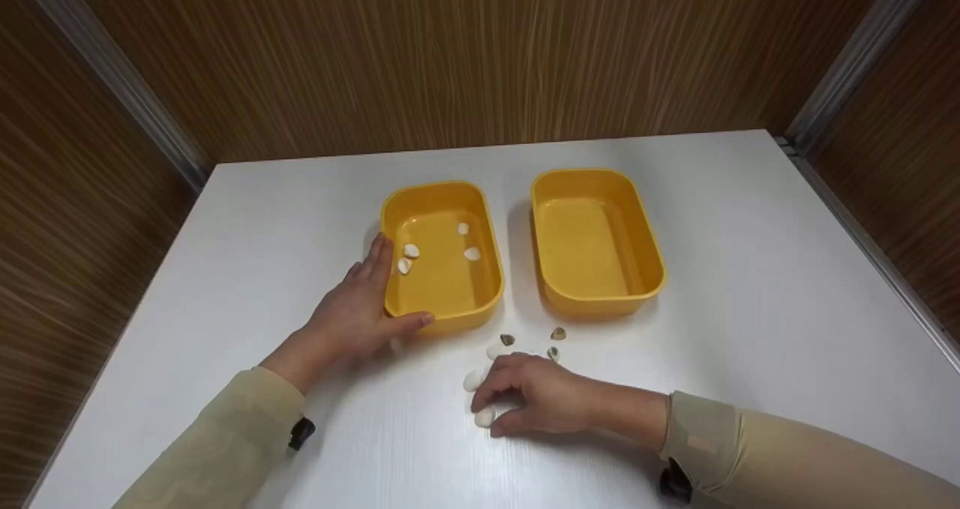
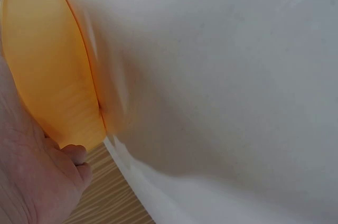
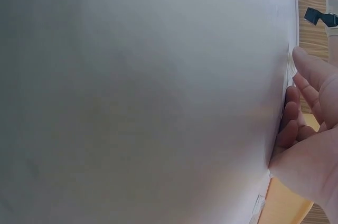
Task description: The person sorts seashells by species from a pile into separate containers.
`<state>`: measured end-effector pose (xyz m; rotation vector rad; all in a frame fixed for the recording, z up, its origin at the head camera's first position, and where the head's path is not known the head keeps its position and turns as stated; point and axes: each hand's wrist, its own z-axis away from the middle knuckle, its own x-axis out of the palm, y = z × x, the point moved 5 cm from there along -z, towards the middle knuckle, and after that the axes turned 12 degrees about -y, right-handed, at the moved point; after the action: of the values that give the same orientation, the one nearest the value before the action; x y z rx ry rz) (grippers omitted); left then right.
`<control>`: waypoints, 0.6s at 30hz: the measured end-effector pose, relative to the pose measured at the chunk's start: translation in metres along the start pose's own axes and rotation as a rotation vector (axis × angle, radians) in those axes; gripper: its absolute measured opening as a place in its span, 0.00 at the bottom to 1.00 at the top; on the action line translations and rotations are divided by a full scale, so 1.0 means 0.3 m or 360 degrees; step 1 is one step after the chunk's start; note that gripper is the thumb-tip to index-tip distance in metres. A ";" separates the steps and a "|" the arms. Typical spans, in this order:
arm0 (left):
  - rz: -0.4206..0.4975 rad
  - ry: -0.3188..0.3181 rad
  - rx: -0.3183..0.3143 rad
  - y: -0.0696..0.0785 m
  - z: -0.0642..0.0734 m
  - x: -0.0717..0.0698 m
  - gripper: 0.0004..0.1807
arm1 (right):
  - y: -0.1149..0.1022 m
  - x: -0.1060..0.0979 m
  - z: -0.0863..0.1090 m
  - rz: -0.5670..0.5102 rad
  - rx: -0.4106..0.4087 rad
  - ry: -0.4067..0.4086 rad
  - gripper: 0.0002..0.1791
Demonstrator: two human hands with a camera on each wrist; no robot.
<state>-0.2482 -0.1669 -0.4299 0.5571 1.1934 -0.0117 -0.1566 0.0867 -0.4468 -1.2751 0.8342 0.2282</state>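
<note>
Left tray (image 1: 442, 291): steadied by the left hand (image 1: 352, 314), its fingers laid straight along the wall.
White shell (image 1: 484, 418): in front of the left tray, apparently pinched between thumb and fingertip by the right hand (image 1: 546, 394).
Pick-up: judged to be in hand, the lift not yet made.
Lift: a firm pinch is called for, neighbouring shells (image 1: 473, 380) being left undisturbed.

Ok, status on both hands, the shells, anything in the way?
Left hand resting against left yellow bin. Right hand at a white shell, pinch unclear. Four white shells inside the bin. Dark shells lie close beyond right hand, possible clutter.
</note>
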 end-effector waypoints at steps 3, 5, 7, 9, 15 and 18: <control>-0.0008 -0.0005 -0.0005 -0.001 0.000 0.001 0.73 | 0.001 0.002 -0.001 -0.0007 0.0023 -0.0011 0.14; -0.0013 -0.0004 -0.0006 -0.001 -0.001 0.000 0.73 | 0.003 0.001 -0.003 -0.0005 0.0035 -0.0020 0.14; -0.0008 -0.0003 -0.0005 0.000 0.000 0.000 0.73 | 0.004 0.002 -0.003 -0.0001 0.0040 -0.0027 0.14; -0.0009 -0.0003 -0.0003 0.002 0.000 -0.001 0.73 | 0.004 0.002 -0.003 0.0007 0.0036 -0.0027 0.14; -0.0012 -0.0006 -0.0002 0.004 0.003 -0.003 0.74 | 0.002 0.003 -0.003 0.0020 0.0015 -0.0010 0.14; -0.0010 -0.0010 0.0000 0.003 0.003 -0.002 0.74 | 0.004 0.004 -0.004 0.0016 0.0029 -0.0011 0.14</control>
<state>-0.2473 -0.1667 -0.4287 0.5528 1.1893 -0.0188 -0.1569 0.0858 -0.4485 -1.2528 0.8350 0.2326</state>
